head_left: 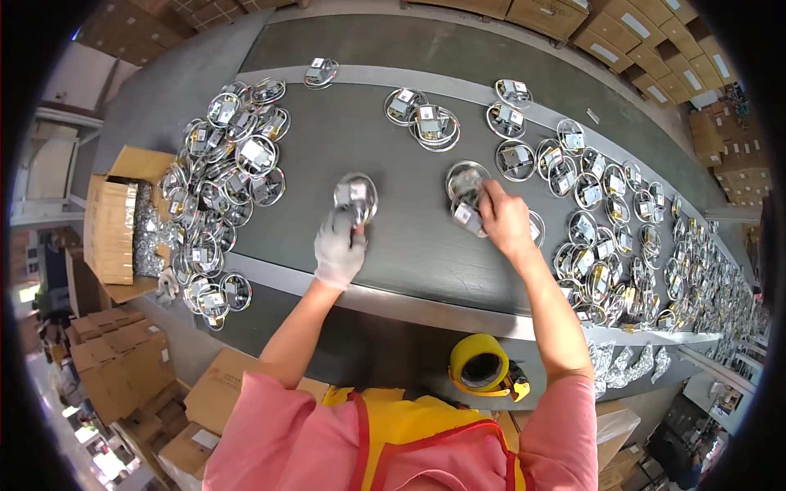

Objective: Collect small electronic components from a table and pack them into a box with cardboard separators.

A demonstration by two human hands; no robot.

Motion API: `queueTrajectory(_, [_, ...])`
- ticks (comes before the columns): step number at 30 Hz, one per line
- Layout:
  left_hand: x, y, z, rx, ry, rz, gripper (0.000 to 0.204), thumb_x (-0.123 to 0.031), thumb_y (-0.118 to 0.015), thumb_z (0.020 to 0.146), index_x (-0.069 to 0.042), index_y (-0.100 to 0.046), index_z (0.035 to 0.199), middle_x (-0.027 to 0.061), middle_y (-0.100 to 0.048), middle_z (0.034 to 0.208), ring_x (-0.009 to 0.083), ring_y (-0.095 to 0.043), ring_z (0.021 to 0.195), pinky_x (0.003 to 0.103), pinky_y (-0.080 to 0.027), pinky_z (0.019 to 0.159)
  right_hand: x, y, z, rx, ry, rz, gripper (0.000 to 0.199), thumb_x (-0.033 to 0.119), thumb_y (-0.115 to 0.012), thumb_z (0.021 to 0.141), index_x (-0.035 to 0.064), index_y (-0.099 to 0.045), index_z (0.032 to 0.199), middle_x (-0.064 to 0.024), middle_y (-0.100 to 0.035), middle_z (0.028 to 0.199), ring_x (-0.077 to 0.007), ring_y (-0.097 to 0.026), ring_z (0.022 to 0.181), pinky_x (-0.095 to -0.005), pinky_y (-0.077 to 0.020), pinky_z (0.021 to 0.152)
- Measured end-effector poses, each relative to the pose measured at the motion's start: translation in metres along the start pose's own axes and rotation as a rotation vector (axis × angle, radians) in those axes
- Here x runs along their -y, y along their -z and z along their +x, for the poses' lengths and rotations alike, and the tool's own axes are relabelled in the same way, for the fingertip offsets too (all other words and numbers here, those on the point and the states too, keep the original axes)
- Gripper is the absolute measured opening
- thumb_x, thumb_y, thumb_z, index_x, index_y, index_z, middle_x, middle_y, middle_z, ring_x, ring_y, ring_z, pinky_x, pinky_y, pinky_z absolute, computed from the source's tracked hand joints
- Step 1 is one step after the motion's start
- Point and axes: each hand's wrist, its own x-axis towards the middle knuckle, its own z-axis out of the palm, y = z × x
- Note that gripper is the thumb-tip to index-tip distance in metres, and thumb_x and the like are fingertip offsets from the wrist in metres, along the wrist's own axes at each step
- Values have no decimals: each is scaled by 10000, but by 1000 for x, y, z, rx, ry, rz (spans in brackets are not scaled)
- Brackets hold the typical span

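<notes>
My left hand (341,249), in a pale glove, is closed on a coil of silvery wire with a small metal box (355,193), a little blurred, over the dark table. To its right, my bare right hand (506,219) has its fingers closed on one or two similar wire coils (466,214). Their overlap and blur hide how many it grips. Another coil (536,228) lies partly hidden behind the right wrist. Beyond the hands, a small group of coils (430,123) rests on the table (344,123).
A heap of coils (237,176) lies at left beside an open cardboard box (110,233) with shiny bubble wrap inside. Many more coils (606,262) spread to the right. A yellow tape dispenser (471,362) stands near my body. Stacked cartons (630,41) line the far side.
</notes>
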Motion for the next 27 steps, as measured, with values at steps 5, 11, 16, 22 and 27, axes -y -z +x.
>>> queueTrajectory(5, [-6, 4, -22, 163, -143, 11, 201, -26, -601, 652, -52, -538, 842, 153, -534, 791, 353, -523, 742, 436, -426, 584, -9, -6, 65, -156, 68, 195, 321, 177, -583, 759, 1, -561, 1027, -188, -603, 901, -300, -603, 756, -351, -478, 678])
queueTrajectory(11, [-13, 20, -9, 64, 774, -900, 85, -52, -551, 841, -24, -492, 896, 86, -613, 847, 89, -543, 631, 205, -444, 524, 37, -60, 102, -347, 385, -124, 283, 205, -622, 726, 38, -602, 954, -136, -586, 980, -319, -514, 978, -383, -405, 850])
queueTrajectory(16, [20, 21, 2, -132, 572, -754, 187, 26, -544, 814, -31, -495, 985, 81, -588, 1012, 109, -560, 822, 218, -462, 683, 78, -44, 87, -180, 609, 70, 201, 64, -600, 718, 70, -614, 919, -94, -594, 895, -269, -521, 914, -367, -435, 751])
queueTrajectory(22, [9, -15, 37, -31, 419, -569, 588, 19, -666, 683, -67, -415, 1208, 100, -506, 1146, 194, -493, 1061, 298, -401, 894, 32, -53, 107, 227, -60, 476, 405, 264, -648, 767, 17, -556, 1074, -123, -591, 982, -280, -581, 855, -330, -459, 753])
queueTrajectory(27, [-9, -41, 68, 195, 595, -214, 702, -99, -724, 630, -81, -368, 1235, 173, -489, 1164, 307, -495, 1078, 349, -414, 891, 40, -65, 71, -46, 504, 163, 458, 200, -671, 730, 10, -513, 1115, -134, -526, 1099, -294, -577, 862, -343, -470, 773])
